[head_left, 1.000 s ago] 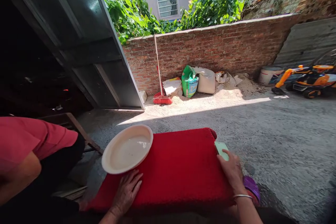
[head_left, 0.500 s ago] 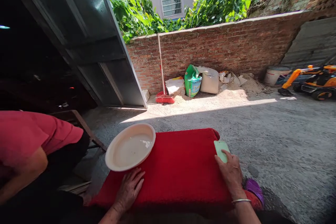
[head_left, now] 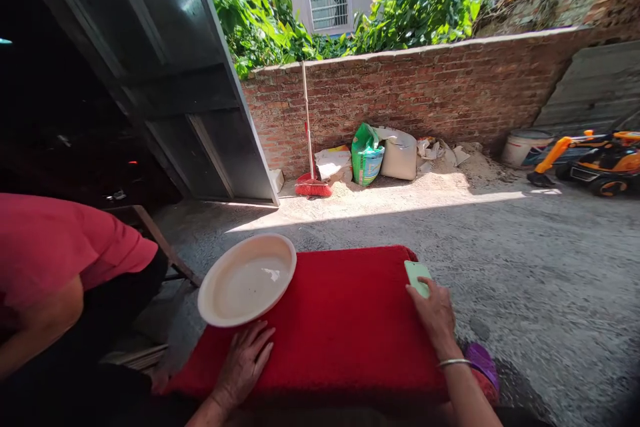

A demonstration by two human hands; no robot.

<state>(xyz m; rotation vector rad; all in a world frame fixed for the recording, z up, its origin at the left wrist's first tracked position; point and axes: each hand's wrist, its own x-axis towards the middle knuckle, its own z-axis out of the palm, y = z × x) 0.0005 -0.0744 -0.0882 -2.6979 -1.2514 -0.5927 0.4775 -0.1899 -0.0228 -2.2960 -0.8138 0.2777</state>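
A red, towel-like cloth (head_left: 345,320) covers the low surface in front of me. My left hand (head_left: 246,355) lies flat on its near left part, fingers spread, just below the basin's rim. A cream-coloured basin (head_left: 215,300) stands at the far left corner, with what looks like clear water in it. At the cloth's right edge my right hand (head_left: 436,312) grips a flat, pale green block with rounded corners (head_left: 416,273). Thumb and fingers close on its near end; its exact kind cannot be made out. A light bangle circles the right wrist.
A person in a pink top (head_left: 65,233) bends at the left beside a wooden chair (head_left: 160,237). A purple shoe (head_left: 483,363) shows at lower right. Behind are a metal door (head_left: 200,80), red broom (head_left: 313,187), sacks (head_left: 399,155), brick wall (head_left: 425,87) and toy excavator (head_left: 600,163).
My right hand has moved slightly forward and left with the pale green block along the cloth's right edge. My left hand stays resting on the cloth.
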